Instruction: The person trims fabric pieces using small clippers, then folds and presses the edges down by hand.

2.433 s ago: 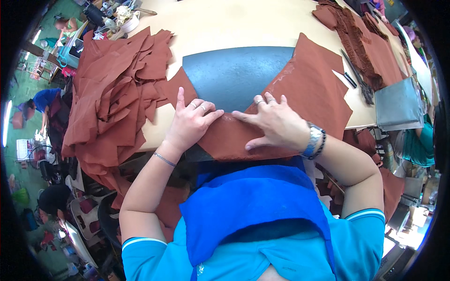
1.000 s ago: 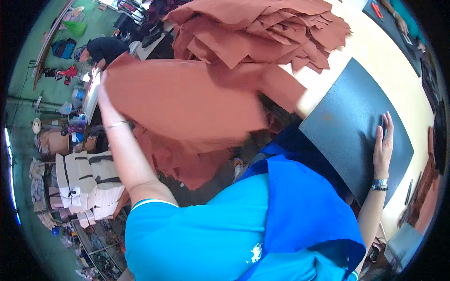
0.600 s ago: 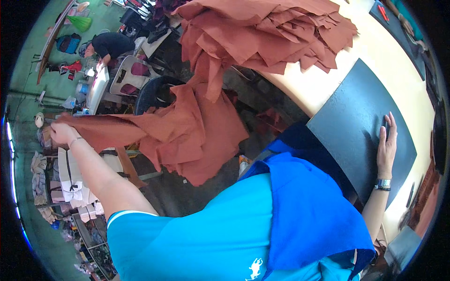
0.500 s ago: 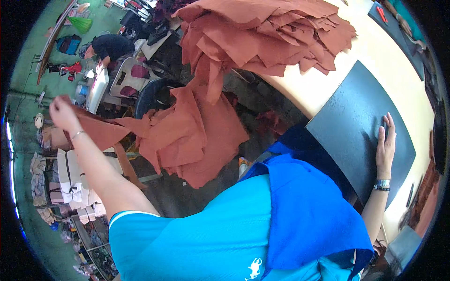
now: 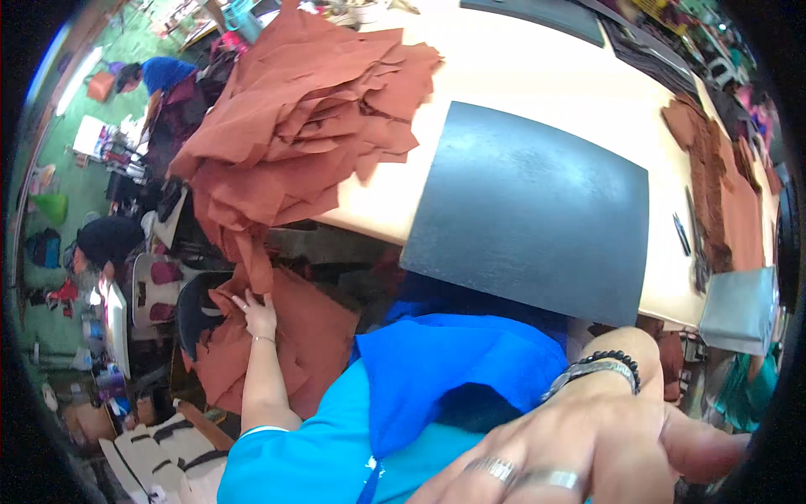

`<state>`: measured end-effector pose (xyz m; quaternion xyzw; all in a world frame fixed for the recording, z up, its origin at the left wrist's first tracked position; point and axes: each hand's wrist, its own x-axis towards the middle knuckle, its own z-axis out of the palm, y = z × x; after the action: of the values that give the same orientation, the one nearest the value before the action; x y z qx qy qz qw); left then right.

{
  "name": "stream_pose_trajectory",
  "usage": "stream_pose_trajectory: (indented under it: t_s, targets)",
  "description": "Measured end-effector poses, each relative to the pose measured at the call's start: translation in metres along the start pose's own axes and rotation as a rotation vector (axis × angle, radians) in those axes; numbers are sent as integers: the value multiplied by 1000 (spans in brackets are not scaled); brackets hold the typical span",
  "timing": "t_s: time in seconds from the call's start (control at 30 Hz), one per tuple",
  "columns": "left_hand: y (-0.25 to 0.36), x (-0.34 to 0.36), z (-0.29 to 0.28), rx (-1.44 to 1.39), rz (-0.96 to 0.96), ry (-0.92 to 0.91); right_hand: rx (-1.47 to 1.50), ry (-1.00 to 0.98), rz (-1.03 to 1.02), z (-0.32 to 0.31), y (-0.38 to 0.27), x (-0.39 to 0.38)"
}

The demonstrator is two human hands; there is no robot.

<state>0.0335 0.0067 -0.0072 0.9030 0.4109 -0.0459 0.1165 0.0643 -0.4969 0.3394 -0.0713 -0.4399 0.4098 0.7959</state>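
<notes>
At the bottom right of the frame, the right hand (image 5: 579, 441) is blurred, its fingertips cut off; how far it is opened, and whether anything is gripped, cannot be told. At lower left, matte reddish-brown sheets (image 5: 315, 336), loosely layered, are touched by the left hand (image 5: 260, 319), its fingers partly spread; any grip is hidden. Beyond, a black board (image 5: 529, 210) is seen near centre, a ragged brown heap (image 5: 294, 118) at upper left.
</notes>
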Motion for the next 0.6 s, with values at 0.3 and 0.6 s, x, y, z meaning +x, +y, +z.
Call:
stream_pose_trajectory:
  t_s: [0.3, 0.6]
  targets:
    - [-21, 17, -83, 150, -5, 534, 482, -184, -361, 45, 24, 35]
    - [276, 19, -222, -361, 1098, 795, 204, -205, -65, -16, -14, -10]
